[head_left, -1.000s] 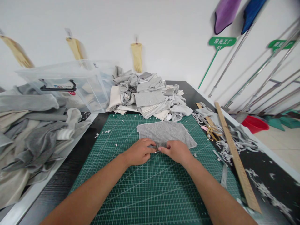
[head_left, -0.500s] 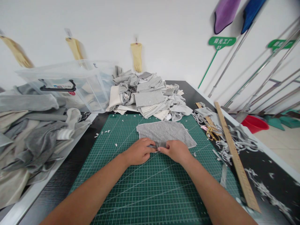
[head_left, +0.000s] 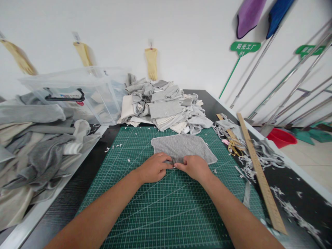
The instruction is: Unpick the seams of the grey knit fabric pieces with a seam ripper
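Change since half a second ago: almost none; both hands and the cloth unmoved, only a slight drift of the camera.
Meaning for the work: pinch at the near edge of the cloth held steady, no fold or shift yet visible.
Left hand (head_left: 153, 168): resting on the cutting mat (head_left: 145, 207), fingertips closed narrowly on the near edge of the grey cloth (head_left: 183, 147).
Right hand (head_left: 195, 167): same posture, fingertips pinched on the same edge, almost touching the left hand.
Cloth position: flat on the far half of the mat, near edge under the fingers, just in front of the heap of scraps (head_left: 163, 107).
Beside the mat: wooden ruler (head_left: 259, 169) along the right, scissors (head_left: 234, 147) just left of it, clear bin (head_left: 75, 95) at far left.
Hidden: the pinched edge itself, covered by the fingers; folded or merely gripped, cannot tell.
Hard to make out: a small dark or metallic item between the fingertips, too small to identify.
Cut off: both forearms at the lower border; left pile of fabric (head_left: 33, 145) at the frame edge.
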### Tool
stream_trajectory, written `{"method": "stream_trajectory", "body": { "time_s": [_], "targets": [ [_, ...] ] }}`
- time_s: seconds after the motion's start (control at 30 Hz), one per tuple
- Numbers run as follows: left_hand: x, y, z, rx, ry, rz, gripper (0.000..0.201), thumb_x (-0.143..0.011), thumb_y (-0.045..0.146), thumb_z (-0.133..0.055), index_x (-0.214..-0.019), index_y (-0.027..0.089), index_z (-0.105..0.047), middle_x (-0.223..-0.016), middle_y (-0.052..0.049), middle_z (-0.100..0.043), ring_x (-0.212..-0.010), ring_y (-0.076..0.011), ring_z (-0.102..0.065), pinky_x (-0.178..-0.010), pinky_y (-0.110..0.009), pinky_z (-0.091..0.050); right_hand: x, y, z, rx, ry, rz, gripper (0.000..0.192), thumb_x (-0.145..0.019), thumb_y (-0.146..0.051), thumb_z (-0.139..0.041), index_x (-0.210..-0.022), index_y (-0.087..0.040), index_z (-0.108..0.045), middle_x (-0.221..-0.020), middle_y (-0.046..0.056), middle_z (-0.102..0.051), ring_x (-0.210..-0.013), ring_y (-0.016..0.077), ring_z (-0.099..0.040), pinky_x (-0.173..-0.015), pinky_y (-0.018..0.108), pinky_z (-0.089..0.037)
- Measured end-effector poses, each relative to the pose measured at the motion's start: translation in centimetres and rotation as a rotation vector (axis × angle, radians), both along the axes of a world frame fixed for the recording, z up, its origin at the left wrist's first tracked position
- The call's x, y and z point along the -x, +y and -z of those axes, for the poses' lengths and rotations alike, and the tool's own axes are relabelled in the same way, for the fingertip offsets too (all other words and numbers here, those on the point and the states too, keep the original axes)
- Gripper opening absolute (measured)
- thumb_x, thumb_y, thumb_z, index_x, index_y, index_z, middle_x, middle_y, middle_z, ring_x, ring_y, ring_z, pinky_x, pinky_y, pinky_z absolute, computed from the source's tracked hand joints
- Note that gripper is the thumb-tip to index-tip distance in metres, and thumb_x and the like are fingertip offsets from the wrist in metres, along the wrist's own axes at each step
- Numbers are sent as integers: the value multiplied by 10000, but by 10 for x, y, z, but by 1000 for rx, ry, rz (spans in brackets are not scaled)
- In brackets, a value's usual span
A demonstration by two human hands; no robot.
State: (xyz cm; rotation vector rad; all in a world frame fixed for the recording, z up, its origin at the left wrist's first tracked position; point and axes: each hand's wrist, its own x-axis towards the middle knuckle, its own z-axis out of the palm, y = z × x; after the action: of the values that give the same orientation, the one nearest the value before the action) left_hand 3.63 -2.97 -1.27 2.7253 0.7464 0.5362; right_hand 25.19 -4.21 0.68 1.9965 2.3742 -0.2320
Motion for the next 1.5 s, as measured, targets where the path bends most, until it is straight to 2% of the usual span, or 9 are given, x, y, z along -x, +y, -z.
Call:
{"method": "stream_trajectory", "body": {
  "time_s": [0.47,0.83,1.3,1.5],
  "targets": [
    [0,0,0,3,-7,3,393,-777,77,-484,-1090,254,-641,-1154,-46,-553,-1077,-211,-487,-948,-397,-390,-2,-1,5,-29,7,-16,585,-803,-706,-371,-753,-216,-686,-735,76,-686,-691,203,-616,-578,271,-345],
    [0,0,-1,2,-12,5,390,-776,87,-482,-1089,255,-643,-1154,-52,-555,-1063,-216,-499,-936,-404,-401,0,0,1,-6,5,5,591,-803,-706,-370,-753,-211,-690,-744,82,-686,-698,204,-614,-573,274,-342],
    [0,0,-1,24,-27,-3,380,-780,70,-466,-1081,229,-634,-1143,-55,-558,-1062,-209,-493,-944,-383,-396,-2,0,3,-60,9,-22,620,-807,-719,-328,-697,-213,-670,-690,72,-680,-660,211,-618,-530,276,-305],
    [-1,0,-1,22,-28,0,376,-781,63,-465,-1069,225,-643,-1133,-53,-561,-1057,-206,-495,-945,-379,-392,-1,-1,5,-60,-25,-27,652,-809,-727,-296,-748,-210,-688,-722,87,-684,-670,218,-614,-541,282,-324]
  ]
}}
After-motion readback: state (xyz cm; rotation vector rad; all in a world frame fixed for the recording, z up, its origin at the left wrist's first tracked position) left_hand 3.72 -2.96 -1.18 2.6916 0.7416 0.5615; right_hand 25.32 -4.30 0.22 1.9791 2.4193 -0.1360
